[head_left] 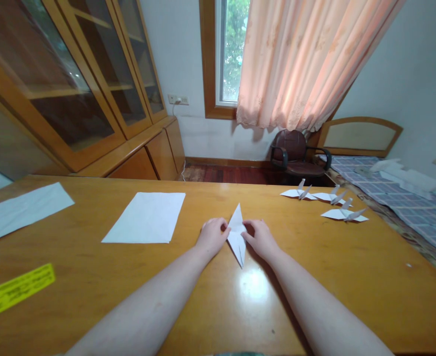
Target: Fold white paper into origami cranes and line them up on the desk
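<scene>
Nearest, the left hand (212, 237) and right hand (261, 241) come in from either side, fingers curled and closed on the edges of a folded white paper diamond (236, 232). It lies on the wooden table (314, 291), its narrow points showing beyond and below the hands; how firm the hold is cannot be told. Too hard a pinch could crease those points, while a loose one could let the layers spring apart or the paper skid on the glossy varnish. To the left lie a yellow strip (15, 291), its small dark print too blurred to read, a flat white sheet (145, 217) and a long white paper strip (21, 212). To the right stand three paper cranes (331, 196). No brand shows. Farther off are a glass-fronted wooden cabinet (91, 84), a dark chair (292, 158), a blue checked bed (407, 212) and a peach curtain (307, 64).
</scene>
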A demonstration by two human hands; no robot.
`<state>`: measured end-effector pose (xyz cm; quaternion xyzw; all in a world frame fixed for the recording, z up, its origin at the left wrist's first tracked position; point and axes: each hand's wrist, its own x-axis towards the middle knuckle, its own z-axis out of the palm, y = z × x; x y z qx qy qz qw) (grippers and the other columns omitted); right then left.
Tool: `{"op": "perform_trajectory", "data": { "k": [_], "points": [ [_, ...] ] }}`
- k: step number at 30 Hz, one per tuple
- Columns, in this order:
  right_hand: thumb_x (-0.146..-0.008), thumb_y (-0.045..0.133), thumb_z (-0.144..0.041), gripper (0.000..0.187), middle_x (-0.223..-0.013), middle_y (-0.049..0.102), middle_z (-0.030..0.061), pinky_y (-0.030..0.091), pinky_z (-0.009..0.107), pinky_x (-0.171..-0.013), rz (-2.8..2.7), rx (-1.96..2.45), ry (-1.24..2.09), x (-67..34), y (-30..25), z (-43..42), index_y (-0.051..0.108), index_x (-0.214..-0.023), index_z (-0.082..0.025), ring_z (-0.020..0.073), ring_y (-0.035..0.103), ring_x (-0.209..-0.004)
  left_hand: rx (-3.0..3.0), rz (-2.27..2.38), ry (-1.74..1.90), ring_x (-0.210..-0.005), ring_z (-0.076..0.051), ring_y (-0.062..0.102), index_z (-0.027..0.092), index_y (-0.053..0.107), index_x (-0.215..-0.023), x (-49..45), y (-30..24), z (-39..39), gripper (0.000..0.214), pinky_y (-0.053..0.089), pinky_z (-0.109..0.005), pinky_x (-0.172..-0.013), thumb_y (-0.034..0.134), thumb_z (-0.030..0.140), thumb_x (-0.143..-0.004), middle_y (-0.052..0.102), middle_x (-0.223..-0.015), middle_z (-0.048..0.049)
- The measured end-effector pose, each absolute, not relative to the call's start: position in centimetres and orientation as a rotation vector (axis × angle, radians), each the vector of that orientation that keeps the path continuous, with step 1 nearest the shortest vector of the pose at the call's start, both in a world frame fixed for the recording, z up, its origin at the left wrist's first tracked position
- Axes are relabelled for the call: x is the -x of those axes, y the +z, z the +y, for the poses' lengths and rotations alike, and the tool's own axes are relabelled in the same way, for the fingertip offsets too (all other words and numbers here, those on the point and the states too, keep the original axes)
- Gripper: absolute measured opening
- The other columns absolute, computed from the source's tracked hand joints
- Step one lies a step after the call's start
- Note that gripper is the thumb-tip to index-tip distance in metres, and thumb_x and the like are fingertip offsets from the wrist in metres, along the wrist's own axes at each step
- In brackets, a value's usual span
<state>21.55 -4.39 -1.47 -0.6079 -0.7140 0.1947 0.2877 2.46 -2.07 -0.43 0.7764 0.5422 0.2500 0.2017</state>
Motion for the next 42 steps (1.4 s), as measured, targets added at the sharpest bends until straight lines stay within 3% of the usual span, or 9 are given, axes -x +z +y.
{"op": "perform_trajectory", "data": {
  "k": [6,10,15,20,25,30,35,40,42],
  "points": [
    [-0.077,0.06,-0.03,0.035,-0.1,0.068,0.0087,0.03,0.045,-0.101,-1.749,1.621,0.632,-21.7,-1.6,-4.1,0.06,-0.111,-0.018,0.023,0.06,-0.097,-1.886,1.373,0.906,-0.078,-0.015,0.06,0.02,0.054,-0.084,-2.5,-0.7,-1.9,0.008,0.046,-0.027,-0.071,0.052,0.027,-0.082,0.063,-0.081,-0.0006],
    [-0.079,0.058,-0.037,0.024,-0.093,0.069,0.008,0.036,0.042,-0.094,-1.769,1.597,0.644,-21.7,-1.0,-4.3,0.067,-0.09,-0.018,0.0238,0.059,-0.093,-1.71,1.275,1.061,-0.074,-0.012,0.06,0.019,0.049,-0.082,-2.6,-1.0,-1.7,0.009,0.048,-0.025,-0.069,0.054,0.026,-0.081,0.059,-0.075,0.0021],
    [-0.08,0.054,-0.043,0.029,-0.08,0.068,0.0048,0.044,0.035,-0.082,-1.597,1.491,0.784,-21.6,-0.8,-4.5,0.067,-0.074,-0.018,0.0212,0.06,-0.083,-1.665,1.218,1.03,-0.073,-0.013,0.059,0.018,0.054,-0.079,-2.7,-0.9,-1.6,0.007,0.05,-0.026,-0.07,0.058,0.024,-0.078,0.06,-0.076,0.0009],
    [-0.075,0.059,-0.046,0.03,-0.069,0.064,0.0024,0.045,0.028,-0.066,-1.477,1.429,0.829,-21.4,-0.7,-4.8,0.063,-0.069,-0.017,0.0176,0.058,-0.068,-1.925,1.348,1.042,-0.101,-0.019,0.055,0.02,0.066,-0.081,-2.5,-0.5,-1.8,0.008,0.044,-0.036,-0.092,0.066,0.022,-0.073,0.058,-0.103,-0.0046],
    [-0.074,0.061,-0.041,0.024,-0.071,0.062,0.0022,0.046,0.028,-0.065,-1.419,1.31,0.86,-21.1,-0.7,-4.9,0.06,-0.072,-0.018,0.0163,0.057,-0.067,-2.148,1.219,0.847,-0.1,-0.019,0.056,0.023,0.068,-0.098,-2.6,-0.1,-2.4,0.02,0.042,-0.035,-0.094,0.057,0.025,-0.082,0.064,-0.101,-0.0044],
    [-0.074,0.061,-0.04,0.022,-0.073,0.06,0.0024,0.048,0.028,-0.065,-1.404,1.258,0.866,-20.8,-0.6,-4.9,0.055,-0.075,-0.019,0.0162,0.057,-0.068,-2.069,0.936,0.741,-0.107,-0.018,0.056,0.02,0.06,-0.117,-3.0,0.2,-3.3,0.034,0.042,-0.034,-0.098,0.038,0.029,-0.093,0.063,-0.115,-0.0075],
    [-0.075,0.061,-0.04,0.022,-0.076,0.06,0.0026,0.048,0.029,-0.066,-1.414,1.207,0.859,-20.7,-0.8,-5.0,0.054,-0.077,-0.019,0.0161,0.057,-0.07,-1.879,0.921,0.782,-0.104,-0.017,0.059,0.024,0.025,-0.143,-3.2,-0.4,-3.4,0.062,0.046,-0.035,-0.095,0.05,0.026,-0.086,0.053,-0.13,-0.0092],
    [-0.08,0.057,-0.041,0.022,-0.08,0.062,0.0037,0.05,0.031,-0.071,-1.421,1.139,0.904,-20.8,-0.9,-5.0,0.055,-0.081,-0.019,0.017,0.059,-0.075,-2.004,0.918,0.82,-0.121,-0.021,0.047,0.025,0.052,-0.126,-3.3,-0.3,-3.3,0.048,0.034,-0.039,-0.108,0.061,0.023,-0.079,0.05,-0.133,-0.0071],
    [-0.083,0.053,-0.041,0.022,-0.086,0.064,0.0053,0.05,0.033,-0.077,-1.483,1.104,0.893,-20.9,-0.8,-5.0,0.058,-0.087,-0.019,0.0181,0.061,-0.082,-1.941,0.865,0.832,-0.122,-0.022,0.046,0.023,0.053,-0.125,-3.4,-0.2,-3.5,0.046,0.034,-0.04,-0.107,0.061,0.025,-0.08,0.051,-0.132,-0.0085]
  ]
}}
